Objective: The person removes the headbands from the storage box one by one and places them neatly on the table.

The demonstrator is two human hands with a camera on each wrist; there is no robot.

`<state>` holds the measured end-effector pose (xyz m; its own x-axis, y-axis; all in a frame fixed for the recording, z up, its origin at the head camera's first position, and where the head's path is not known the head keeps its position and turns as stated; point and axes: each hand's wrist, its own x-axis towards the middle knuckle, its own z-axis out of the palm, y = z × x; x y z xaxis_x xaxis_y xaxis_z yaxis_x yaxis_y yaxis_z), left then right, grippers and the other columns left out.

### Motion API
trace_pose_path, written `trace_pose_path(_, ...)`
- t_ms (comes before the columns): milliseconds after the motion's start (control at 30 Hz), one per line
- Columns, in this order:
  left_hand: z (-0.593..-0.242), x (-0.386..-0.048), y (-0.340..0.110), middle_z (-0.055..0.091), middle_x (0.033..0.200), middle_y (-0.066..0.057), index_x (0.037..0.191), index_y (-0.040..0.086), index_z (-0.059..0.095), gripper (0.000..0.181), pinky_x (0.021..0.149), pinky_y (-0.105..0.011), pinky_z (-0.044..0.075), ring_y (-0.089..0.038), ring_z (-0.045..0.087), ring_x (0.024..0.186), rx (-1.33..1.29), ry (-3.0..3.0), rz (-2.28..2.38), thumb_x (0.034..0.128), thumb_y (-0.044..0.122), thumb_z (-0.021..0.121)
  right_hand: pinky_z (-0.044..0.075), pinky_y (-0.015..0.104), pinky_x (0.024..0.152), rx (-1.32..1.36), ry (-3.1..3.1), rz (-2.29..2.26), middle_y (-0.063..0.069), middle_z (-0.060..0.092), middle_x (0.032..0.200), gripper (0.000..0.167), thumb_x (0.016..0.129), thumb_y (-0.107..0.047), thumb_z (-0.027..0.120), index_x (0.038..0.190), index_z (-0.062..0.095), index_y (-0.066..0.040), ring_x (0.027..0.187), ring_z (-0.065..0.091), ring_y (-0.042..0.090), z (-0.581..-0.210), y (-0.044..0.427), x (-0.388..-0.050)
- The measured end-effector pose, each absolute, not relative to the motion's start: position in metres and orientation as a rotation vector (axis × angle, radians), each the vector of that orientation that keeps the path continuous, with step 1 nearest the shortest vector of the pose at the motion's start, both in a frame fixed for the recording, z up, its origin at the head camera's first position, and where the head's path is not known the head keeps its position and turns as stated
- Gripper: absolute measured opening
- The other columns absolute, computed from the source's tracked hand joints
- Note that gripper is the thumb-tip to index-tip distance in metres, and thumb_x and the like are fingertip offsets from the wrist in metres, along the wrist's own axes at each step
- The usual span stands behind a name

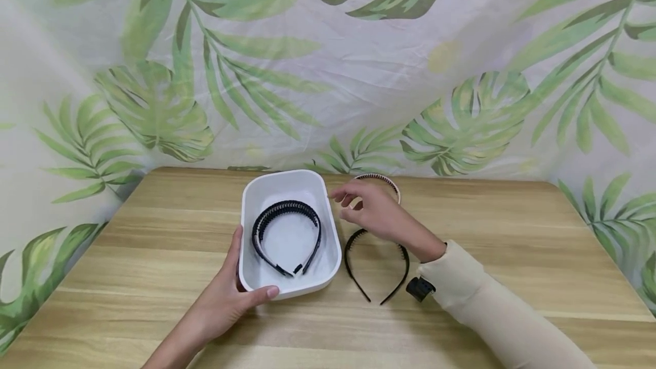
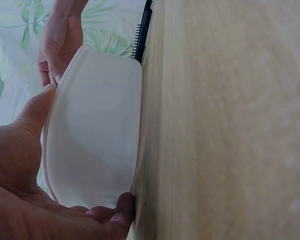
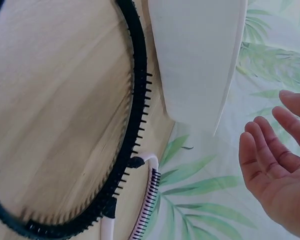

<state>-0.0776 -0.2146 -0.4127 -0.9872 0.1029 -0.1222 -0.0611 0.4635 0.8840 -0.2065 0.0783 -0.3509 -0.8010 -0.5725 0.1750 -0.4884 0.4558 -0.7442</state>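
Headbands [image 1: 287, 206], mostly dark, lie together inside the white box [image 1: 284, 184], their ends toward the near side. On the bench [image 1: 154, 266], just beside the box, rests a black headband [image 3: 138, 90]; farther back, a pale headband [image 1: 379, 176] is partly hidden by the right hand [image 1: 376, 209]. This grip is loosely spread — it pinches nothing, near the box's rim. The left hand [image 1: 225, 300] clasps the box at its near left corner, thumb over the rim. I judge the step as gathering headbands into the box — next move probably calls for lowering the right hand and pinching one outside.
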Motion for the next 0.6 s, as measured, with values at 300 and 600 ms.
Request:
trace_pose_path(300,-0.415,-0.077,-0.215,0.001,0.176,-0.02,0.167,0.024,-0.019,0.137,0.099,0.003,0.02,-0.038,0.025,0.156,0.005,2.562,1.498,0.0841,0.031,0.089,0.057,0.033,0.089,-1.017,2.557,-1.264,0.016,0.072,0.126,0.03,0.096,-0.002,0.071,0.126,0.071,0.0,0.108,0.067,0.027,-0.352,0.063,-0.212)
trace_pose_path(600,-0.414,-0.077,-0.215,0.003,0.176,-0.02,0.167,0.025,-0.019,0.137,0.098,0.002,0.026,-0.037,0.035,0.151,0.008,2.568,1.493,0.0834,0.034,0.09,0.058,0.037,0.094,-1.048,2.529,-1.3,0.017,0.072,0.127,0.032,0.095,-0.002,0.072,0.127,0.07,0.0,0.111,0.068,0.03,-0.354,0.047,-0.217)
